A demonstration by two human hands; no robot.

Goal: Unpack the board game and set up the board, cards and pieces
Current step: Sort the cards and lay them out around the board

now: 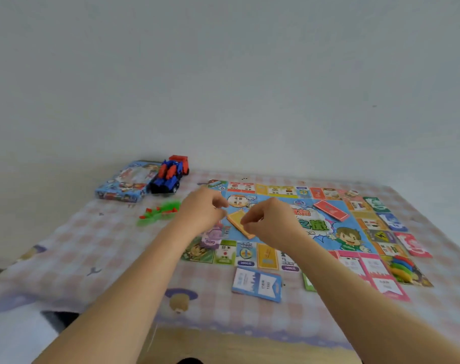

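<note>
Board is lying unfolded, flat and face up, right of centre on the checked cloth, so unpacking is looking mostly done. Step in hand, I'm judging, is placing card decks.

Game box is sitting closed at upper left, with a toy truck leaning on it.

Left hand and right hand are hovering mid-frame over the orange deck. The fingers of both are curling to a pinch, but I can't tell if they're gripping anything.

The orange deck is lying skewed on the board's blue centre, and the red deck is sitting well to its right. The blue cards are lying off the board's near edge.

The next move is probably calling for squaring the orange deck. After that, the house pieces, loose at left off the board, are needing sorting.
</note>
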